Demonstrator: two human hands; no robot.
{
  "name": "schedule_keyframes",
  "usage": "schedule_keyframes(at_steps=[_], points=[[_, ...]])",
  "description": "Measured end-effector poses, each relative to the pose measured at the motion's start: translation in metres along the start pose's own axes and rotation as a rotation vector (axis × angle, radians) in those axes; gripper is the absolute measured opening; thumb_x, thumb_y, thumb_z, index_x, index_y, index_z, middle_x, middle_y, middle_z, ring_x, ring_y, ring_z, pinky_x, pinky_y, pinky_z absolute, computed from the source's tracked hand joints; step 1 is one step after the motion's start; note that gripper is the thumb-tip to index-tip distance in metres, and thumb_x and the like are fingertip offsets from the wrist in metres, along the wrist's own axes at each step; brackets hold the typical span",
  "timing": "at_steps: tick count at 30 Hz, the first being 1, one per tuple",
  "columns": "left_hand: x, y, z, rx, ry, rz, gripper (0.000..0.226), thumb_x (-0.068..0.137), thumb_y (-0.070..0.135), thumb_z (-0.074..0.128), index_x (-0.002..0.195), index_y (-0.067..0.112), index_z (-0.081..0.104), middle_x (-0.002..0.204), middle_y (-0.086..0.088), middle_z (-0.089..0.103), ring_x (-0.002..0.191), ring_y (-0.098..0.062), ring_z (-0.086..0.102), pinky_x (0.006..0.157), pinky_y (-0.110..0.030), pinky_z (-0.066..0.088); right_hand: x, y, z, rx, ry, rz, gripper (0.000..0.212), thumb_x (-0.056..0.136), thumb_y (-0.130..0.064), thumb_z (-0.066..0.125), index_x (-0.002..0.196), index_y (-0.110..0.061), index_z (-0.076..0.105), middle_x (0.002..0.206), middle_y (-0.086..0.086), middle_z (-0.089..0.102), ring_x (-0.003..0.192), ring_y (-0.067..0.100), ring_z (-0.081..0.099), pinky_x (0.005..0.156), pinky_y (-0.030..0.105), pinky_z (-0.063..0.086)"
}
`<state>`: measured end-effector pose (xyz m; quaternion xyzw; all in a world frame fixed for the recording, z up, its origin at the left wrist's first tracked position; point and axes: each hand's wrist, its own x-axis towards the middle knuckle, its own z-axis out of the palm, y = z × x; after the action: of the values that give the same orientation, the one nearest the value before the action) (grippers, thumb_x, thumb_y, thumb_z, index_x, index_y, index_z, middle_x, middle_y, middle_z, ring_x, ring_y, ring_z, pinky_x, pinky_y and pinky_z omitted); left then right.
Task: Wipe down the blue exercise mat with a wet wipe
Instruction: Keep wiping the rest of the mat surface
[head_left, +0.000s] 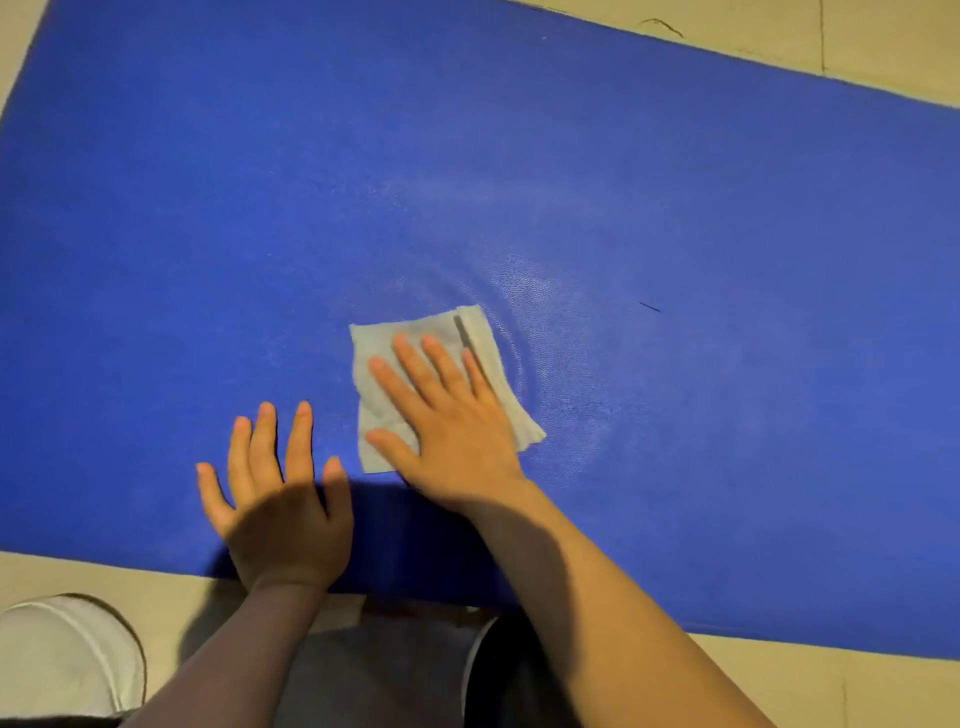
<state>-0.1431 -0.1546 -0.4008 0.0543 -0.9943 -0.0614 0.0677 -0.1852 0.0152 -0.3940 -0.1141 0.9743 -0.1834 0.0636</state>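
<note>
1. Right hand (447, 415) flat on the white wet wipe (441, 384), fingers straight and spread, pressing it onto the mat; nothing gripped.
2. Left hand (278, 499) just beside it, palm down on bare mat, fingers straight and splayed, holding nothing.
3. Wipe unfolded to a rough square, lying near the mat's near edge, with a dark streak by its far right corner.
4. Blue exercise mat (675, 234) spread flat over a beige tiled floor (883, 31), shiny curved damp streaks right of the wipe.
5. White slipper (62, 660) on the floor at lower left, off the mat.
</note>
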Motion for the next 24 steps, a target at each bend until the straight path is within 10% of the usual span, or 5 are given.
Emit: schedule_keyframes(at_steps=[8,15,24], points=[[-0.001,-0.002,0.002,-0.016,0.034,0.028,0.053,0.094,0.033,0.038,0.141,0.010,0.050,0.146,-0.020,0.045,0.136,-0.039,0.039,0.109,-0.061,0.022,-0.086,0.124,-0.063,-0.017,-0.061,0.654,0.080,0.082,-0.073,0.010,0.152,-0.036,-0.002,0.163,-0.006,-0.005,0.151,0.017,-0.006,0.118,0.038,-0.009],[-0.004,-0.004,-0.003,-0.046,0.010,0.018,0.052,0.095,0.034,0.039,0.138,0.008,0.053,0.145,-0.021,0.045,0.136,-0.040,0.039,0.110,-0.063,0.022,-0.177,0.083,-0.043,0.088,-0.019,0.645,0.056,0.101,-0.052,0.005,0.153,-0.032,-0.001,0.162,-0.010,-0.007,0.150,0.011,-0.011,0.122,0.036,-0.006],[0.045,0.022,0.002,-0.137,0.055,-0.011,0.046,0.099,0.035,0.039,0.141,0.018,0.050,0.150,-0.011,0.043,0.143,-0.031,0.030,0.113,-0.062,0.007,-0.079,0.121,-0.065,0.046,0.049,0.775,0.085,0.084,-0.063,0.000,0.156,-0.018,0.008,0.164,0.003,-0.001,0.151,0.025,-0.003,0.120,0.044,-0.004]])
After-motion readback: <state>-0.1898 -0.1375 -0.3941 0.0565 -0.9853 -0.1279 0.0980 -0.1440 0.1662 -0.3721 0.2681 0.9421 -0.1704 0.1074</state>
